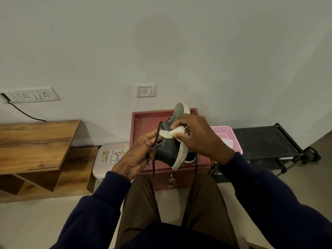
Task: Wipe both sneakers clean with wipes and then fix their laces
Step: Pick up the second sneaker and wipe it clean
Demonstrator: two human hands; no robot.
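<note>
A dark grey sneaker (169, 150) with a white sole is held up over the red box (143, 121), toe pointing away, heel toward me. My left hand (136, 157) grips its opening side, with dark laces (154, 141) hanging across the fingers. My right hand (199, 137) pinches a crumpled white wipe (172, 133) against the sneaker's upper side. The second sneaker (190, 158) lies inside the box, mostly hidden behind the held one.
A pink basket (228, 133) with white wipes sits right of the box, next to a black rack (264, 141). A beige stool (109, 157) and wooden shelf (36, 146) stand to the left. My legs are below the box.
</note>
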